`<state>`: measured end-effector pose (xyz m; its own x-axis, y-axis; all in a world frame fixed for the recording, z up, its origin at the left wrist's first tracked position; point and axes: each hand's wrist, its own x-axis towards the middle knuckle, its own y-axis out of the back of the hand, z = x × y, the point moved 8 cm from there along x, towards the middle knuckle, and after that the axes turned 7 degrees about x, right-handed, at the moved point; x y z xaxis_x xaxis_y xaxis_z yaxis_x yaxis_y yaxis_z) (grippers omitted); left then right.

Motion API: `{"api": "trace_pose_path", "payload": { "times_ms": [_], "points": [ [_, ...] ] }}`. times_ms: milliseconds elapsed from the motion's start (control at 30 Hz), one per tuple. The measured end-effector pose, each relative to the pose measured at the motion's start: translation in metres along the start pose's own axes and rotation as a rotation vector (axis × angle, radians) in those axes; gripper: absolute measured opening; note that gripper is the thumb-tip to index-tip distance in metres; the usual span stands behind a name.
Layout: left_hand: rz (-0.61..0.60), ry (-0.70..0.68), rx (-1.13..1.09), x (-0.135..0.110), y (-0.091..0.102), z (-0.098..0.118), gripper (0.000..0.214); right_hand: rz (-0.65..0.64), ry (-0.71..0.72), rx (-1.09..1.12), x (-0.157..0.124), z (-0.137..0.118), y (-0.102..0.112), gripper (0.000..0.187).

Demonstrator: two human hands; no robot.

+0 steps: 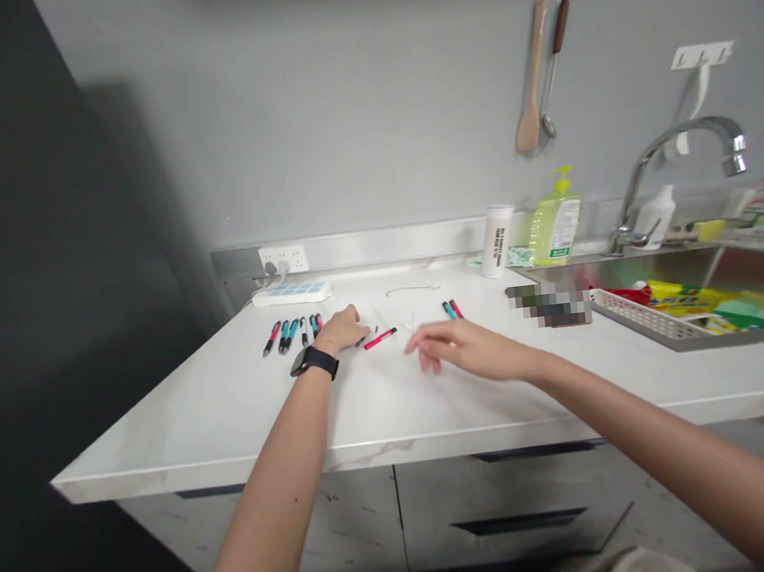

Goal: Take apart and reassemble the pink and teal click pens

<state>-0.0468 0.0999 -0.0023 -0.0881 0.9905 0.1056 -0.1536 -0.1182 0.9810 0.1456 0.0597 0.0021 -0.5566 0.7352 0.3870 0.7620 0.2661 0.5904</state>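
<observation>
While a grey wall (338,127) backs the white countertop (197,415), a red pen piece (380,339) lies between the hands. The left hand (341,330) curls beside it — I cannot tell whether its fingers grip anything — and the right hand (457,348), blurred, has loosely bent fingers apart. Both reach forward, angled inward.

A kitchen; sink (685,345), faucet (646,163), hanging ladle (548,126) show it.
</observation>
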Motion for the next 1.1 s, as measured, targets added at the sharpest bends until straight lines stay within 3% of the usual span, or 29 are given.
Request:
{"api": "trace_pose_path", "payload": {
  "times_ms": [133,200,267,367,500,700,1100],
  "points": [
    [-0.038,-0.032,-0.055,-0.004,0.001,0.005,0.040,-0.036,0.076,-0.108,0.060,-0.004,-0.008,0.023],
    [-0.037,-0.026,-0.065,-0.004,0.002,0.006,0.039,-0.060,0.117,-0.175,0.080,0.001,-0.017,0.030],
    [-0.025,-0.017,-0.066,-0.003,0.003,0.006,0.038,-0.128,0.239,-0.385,0.088,0.004,-0.031,0.039],
    [-0.013,-0.030,-0.065,0.000,0.004,0.009,0.035,-0.162,0.333,-0.522,0.090,0.010,-0.041,0.037],
    [-0.011,-0.051,-0.062,0.002,0.004,0.008,0.026,-0.208,0.341,-0.549,0.088,0.009,-0.047,0.028],
    [0.007,-0.076,-0.068,0.002,0.006,0.006,0.030,-0.237,0.206,-0.568,0.089,0.009,-0.050,0.026],
    [0.009,-0.168,-0.062,-0.003,0.010,0.019,0.024,-0.278,0.118,-0.517,0.089,0.010,-0.043,0.026]
  ]
}}
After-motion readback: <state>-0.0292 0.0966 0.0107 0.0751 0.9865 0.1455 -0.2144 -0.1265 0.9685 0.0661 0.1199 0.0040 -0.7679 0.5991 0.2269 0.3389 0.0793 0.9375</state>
